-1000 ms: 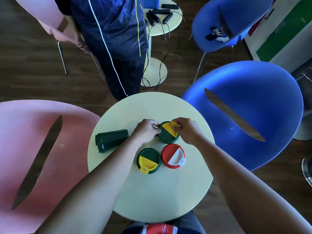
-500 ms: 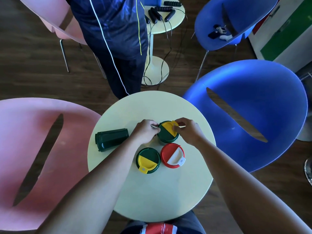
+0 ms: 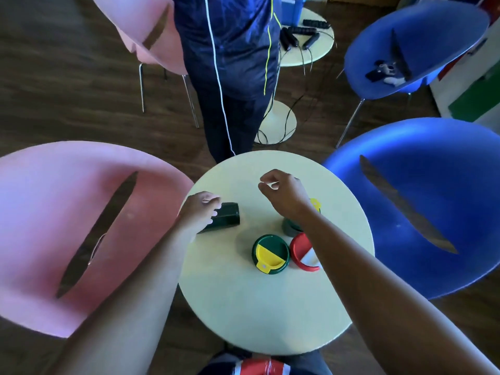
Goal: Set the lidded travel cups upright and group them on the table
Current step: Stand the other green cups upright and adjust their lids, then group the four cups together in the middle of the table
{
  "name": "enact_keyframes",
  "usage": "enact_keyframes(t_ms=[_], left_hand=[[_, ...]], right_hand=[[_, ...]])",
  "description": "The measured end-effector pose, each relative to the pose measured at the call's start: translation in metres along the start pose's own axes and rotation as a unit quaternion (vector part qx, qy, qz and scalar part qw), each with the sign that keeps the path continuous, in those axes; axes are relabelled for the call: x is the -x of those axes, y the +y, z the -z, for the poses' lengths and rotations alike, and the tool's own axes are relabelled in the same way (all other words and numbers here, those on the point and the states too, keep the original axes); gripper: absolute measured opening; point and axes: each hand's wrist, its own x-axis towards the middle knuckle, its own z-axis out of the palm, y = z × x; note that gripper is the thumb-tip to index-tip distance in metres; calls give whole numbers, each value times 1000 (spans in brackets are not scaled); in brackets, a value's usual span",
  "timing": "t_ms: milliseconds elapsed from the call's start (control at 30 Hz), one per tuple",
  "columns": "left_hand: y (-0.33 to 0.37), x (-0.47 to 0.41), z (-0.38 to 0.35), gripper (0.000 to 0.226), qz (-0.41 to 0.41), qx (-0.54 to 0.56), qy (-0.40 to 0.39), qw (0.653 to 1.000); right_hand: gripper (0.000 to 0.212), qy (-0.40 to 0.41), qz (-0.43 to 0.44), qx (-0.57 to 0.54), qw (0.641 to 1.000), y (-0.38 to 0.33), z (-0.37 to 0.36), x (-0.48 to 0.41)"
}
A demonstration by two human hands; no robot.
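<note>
Nearest me on the round surface (image 3: 243, 307), two cups stand upright side by side: the green cup with a yellow lid (image 3: 270, 253) and the red-lidded cup (image 3: 301, 251). Just beyond, my right forearm covers most of a third upright cup (image 3: 315, 205). Further left, my left hand (image 3: 201, 209) rests on the dark green cup lying sideways (image 3: 226, 219); whether it grips, I cannot tell. Farthest, my right hand (image 3: 282, 192) hovers loosely curled, holding nothing.

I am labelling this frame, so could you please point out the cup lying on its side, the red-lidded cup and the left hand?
Cup lying on its side (image 3: 228, 216), head view, dark green side wall.
Red-lidded cup (image 3: 297, 246), head view, red lid rim.
Left hand (image 3: 200, 211), head view, back of hand.
</note>
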Motion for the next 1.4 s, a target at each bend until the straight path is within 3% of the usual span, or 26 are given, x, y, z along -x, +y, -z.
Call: enact_keyframes(t_ms=[167,300,467,767,900,1033,1167,1400], left_hand=[[-37,-18,15,17,90,88,46,991],[-43,-21,-3,40,163,164,41,972],[-39,-18,-26,24,234,261,-7,936],[-41,-40,-46,11,256,408,28,876],[-36,-40,-45,11,219,420,-24,880],[-22,-37,-50,19,156,358,-89,916],[-4,-30,-60,20,73,252,-99,960],[20,-26,-83,59,-61,65,-132,987]], right_hand=[[27,-68,-25,8,997,-14,-48,-19],[32,-80,-29,67,994,-15,-52,-25],[42,-113,8,183,977,-14,-57,-30],[52,-155,-18,202,967,-2,-79,-39],[51,-107,-51,147,982,4,-63,-35],[49,-84,-106,53,989,15,-36,-28],[44,-81,-126,26,988,25,-14,-21],[33,-55,-131,31,989,53,28,-1]])
